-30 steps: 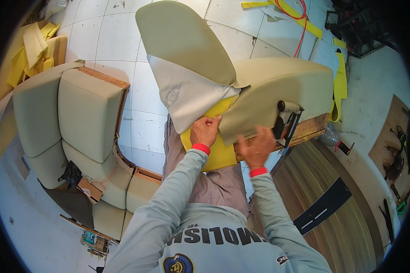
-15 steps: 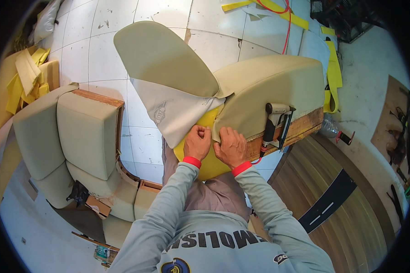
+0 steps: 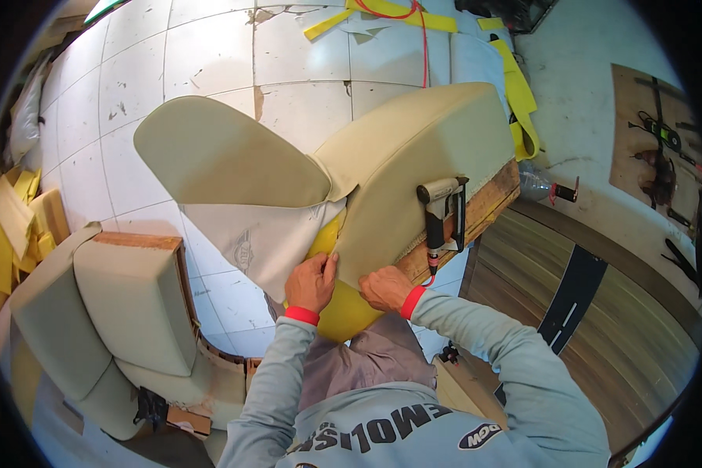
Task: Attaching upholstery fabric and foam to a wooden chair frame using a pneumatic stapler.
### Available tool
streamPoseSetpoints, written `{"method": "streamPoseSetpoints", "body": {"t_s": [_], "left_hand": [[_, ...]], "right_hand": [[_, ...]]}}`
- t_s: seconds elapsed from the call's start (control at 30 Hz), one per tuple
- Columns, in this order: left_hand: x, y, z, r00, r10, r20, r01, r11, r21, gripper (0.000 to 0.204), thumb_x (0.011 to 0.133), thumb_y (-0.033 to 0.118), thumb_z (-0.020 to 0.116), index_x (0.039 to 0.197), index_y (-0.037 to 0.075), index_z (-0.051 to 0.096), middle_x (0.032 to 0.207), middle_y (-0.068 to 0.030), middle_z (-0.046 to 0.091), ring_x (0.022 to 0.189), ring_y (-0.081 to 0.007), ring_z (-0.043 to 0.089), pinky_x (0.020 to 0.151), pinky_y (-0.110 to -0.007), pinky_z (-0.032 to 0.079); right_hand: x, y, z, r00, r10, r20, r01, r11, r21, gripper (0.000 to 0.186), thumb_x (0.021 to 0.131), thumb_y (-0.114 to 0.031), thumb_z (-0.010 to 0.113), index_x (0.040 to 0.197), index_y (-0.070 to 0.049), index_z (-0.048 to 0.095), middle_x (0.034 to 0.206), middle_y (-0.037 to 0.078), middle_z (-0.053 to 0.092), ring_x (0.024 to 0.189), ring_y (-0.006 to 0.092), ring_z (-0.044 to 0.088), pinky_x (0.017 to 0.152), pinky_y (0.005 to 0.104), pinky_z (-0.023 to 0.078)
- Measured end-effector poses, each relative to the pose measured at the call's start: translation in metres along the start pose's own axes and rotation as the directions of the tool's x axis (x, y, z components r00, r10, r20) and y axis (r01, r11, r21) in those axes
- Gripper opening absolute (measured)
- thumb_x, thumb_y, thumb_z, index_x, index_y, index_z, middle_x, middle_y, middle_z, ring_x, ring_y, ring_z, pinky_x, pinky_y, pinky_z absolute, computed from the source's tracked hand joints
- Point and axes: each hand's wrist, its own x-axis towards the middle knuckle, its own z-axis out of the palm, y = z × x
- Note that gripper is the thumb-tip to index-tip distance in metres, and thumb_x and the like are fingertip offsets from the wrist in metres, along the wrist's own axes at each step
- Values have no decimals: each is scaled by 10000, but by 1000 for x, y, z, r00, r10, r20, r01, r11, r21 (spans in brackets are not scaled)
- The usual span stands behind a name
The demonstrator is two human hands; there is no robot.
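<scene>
My left hand [image 3: 310,282] is closed in a pinch at the border of the yellow foam [image 3: 349,312] and beige upholstery. My right hand [image 3: 388,288], fingers curled, grips the lower corner of the beige cover [image 3: 421,132] on a curved seat piece. A loose beige flap [image 3: 226,148] with pale printed backing [image 3: 234,234] lies folded out to the upper left. A staple gun [image 3: 437,203] on a red hose rests upright against the piece's exposed wooden edge [image 3: 491,210], right of my hands.
Upholstered sofa sections [image 3: 136,304] stand at lower left, foam offcuts [image 3: 15,218] behind them. Yellow strips [image 3: 522,109] and a red hose lie beyond the seat. Tools on brown board [image 3: 632,101] are at right, above a wooden panel [image 3: 507,257].
My right hand has come leftward from beside the staple gun and closed on the cover's corner. My left hand stays at the foam edge. The view has shifted, with the flap appearing farther left.
</scene>
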Motion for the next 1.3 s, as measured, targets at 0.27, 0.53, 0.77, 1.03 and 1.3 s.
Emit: {"method": "streamPoseSetpoints", "body": {"t_s": [0.27,0.53,0.77,1.03,1.3], "left_hand": [[-10,-17,9,991,61,-119,-51,995,86,394,1028,399,688,762,113,635,697,-152,668,644,-428,655,566,-539,485],[-13,-10,13,979,-131,-157,160,969,190,451,1001,494,722,758,115,698,657,-155,674,620,-431,659,558,-536,492],[-8,-2,15,931,-342,-131,366,889,277,467,980,585,697,896,141,814,804,-183,751,792,-429,729,694,-540,564],[1,11,2,910,-413,-40,407,869,283,526,952,643,683,891,145,840,872,-175,778,837,-414,749,734,-534,583],[-5,6,2,903,-423,-77,424,847,320,600,905,726,693,817,153,846,761,-148,758,762,-379,755,679,-504,580]], "right_hand": [[33,-3,4,960,-70,271,78,997,-22,262,920,-204,600,781,-57,766,800,202,765,759,375,775,710,494,609],[44,1,2,910,-107,401,136,990,-43,260,931,-204,599,833,-81,807,890,195,792,822,358,791,749,488,614],[46,-8,0,933,-30,359,25,1000,17,297,927,-316,653,832,-79,805,884,214,785,823,385,784,736,527,611],[-26,73,-45,414,614,-672,-587,744,319,675,824,-494,889,1218,-60,555,1077,197,578,991,397,616,910,499,492],[-33,100,-30,340,814,-471,-380,577,723,650,914,-240,843,1360,39,460,1257,271,606,1176,410,627,1019,476,497]]}}
